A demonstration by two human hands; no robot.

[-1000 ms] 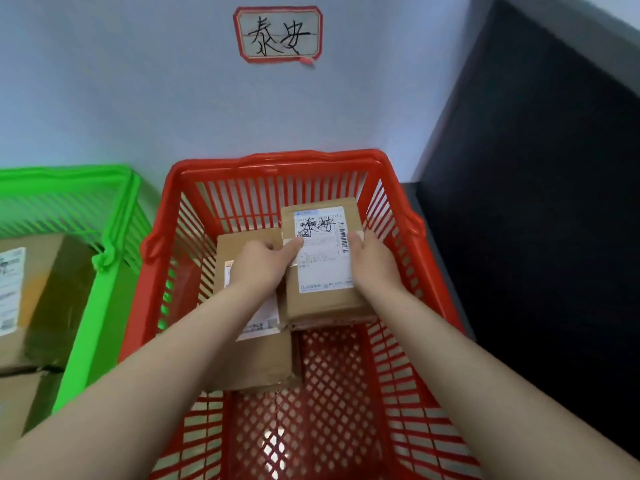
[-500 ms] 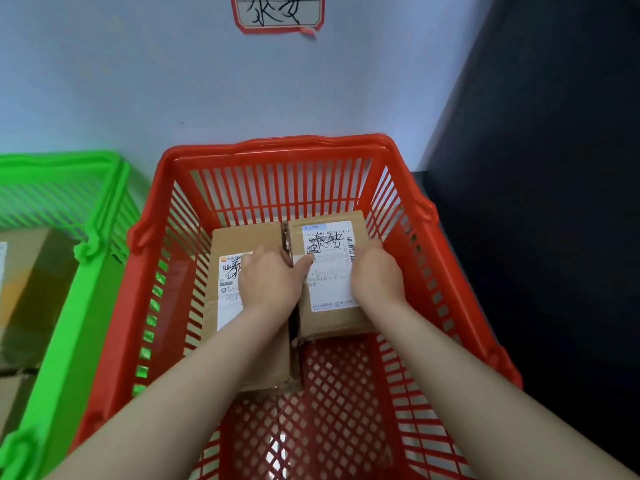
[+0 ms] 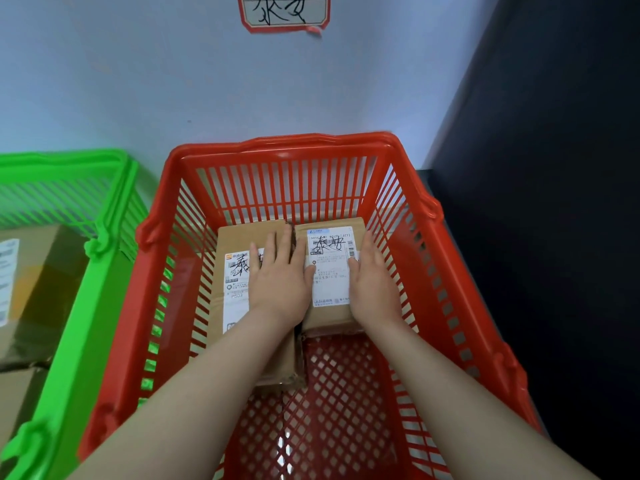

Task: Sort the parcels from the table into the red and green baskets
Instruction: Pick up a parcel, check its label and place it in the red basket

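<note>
1. Head view shows the small parcel (image 3: 330, 271) down on the floor of the red basket (image 3: 311, 142), at its far end and touching the larger parcel (image 3: 232, 299) on its left; a second ago it was carried above that larger parcel, gripped at both sides
2. Left hand (image 3: 280, 282) has released it; the fingers now lie straight and flat over the seam between the two parcels, thumb against the small parcel's label
3. Right hand (image 3: 372, 285) has also given up its grip; fingers straight, resting along the small parcel's right edge, grasping nothing
4. Handwritten characters on the small parcel's label look like those on the wall sign (image 3: 284, 10) above the red basket, so the placement seems right
5. Judgement: this parcel is sorted; both hands can lift out and return to the tabletop, out of view, for another; the green basket (image 3: 104, 244) on the left holds brown boxes (image 3: 41, 289) of its own
</note>
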